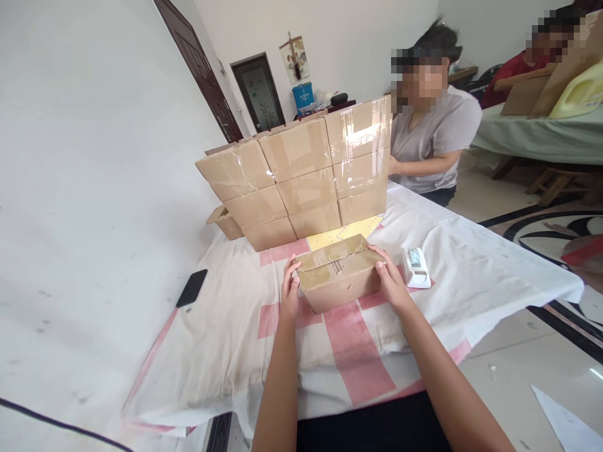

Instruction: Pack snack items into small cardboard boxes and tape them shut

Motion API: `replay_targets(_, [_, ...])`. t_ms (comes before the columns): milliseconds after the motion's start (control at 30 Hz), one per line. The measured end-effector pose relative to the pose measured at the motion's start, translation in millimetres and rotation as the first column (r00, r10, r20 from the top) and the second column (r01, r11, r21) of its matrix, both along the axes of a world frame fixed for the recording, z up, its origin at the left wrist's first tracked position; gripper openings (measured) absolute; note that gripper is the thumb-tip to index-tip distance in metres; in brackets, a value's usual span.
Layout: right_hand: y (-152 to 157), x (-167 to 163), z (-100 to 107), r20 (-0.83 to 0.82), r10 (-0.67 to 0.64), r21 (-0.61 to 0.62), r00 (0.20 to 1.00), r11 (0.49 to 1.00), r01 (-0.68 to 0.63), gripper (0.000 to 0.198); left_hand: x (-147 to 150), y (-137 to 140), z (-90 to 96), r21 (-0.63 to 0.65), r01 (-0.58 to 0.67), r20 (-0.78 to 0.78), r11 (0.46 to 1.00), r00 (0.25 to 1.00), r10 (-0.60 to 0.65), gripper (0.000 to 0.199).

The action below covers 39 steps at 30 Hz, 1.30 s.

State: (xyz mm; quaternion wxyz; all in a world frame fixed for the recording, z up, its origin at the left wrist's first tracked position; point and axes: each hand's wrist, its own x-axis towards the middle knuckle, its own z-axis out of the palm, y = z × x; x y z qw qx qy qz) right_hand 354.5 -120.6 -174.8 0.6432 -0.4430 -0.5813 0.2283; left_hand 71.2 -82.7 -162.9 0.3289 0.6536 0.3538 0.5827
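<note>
Two-handed, gripped carton (336, 276), apparently already taped shut but as yet apart from far box stack (304, 182), by its ends with left hand (291, 285) and right hand (392, 281).

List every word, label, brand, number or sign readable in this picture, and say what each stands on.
Nothing reads clearly. Too small or blurred:
Dark print on the held brown cardboard box
Markings on the white plastic device
Markings on the blue square container
Label on the pale-yellow plastic jug
White lettering on the black object, back right
</note>
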Motion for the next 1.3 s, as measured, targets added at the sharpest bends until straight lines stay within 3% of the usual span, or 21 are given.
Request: replay_targets(1300, [-3.0,-0.7,2.8,-0.024,0.007,-0.03,1.0,1.0,-0.008,0.051,0.9,-0.7,1.0,-0.023,-0.007,0.009,1.0,1.0,0.007,0.038])
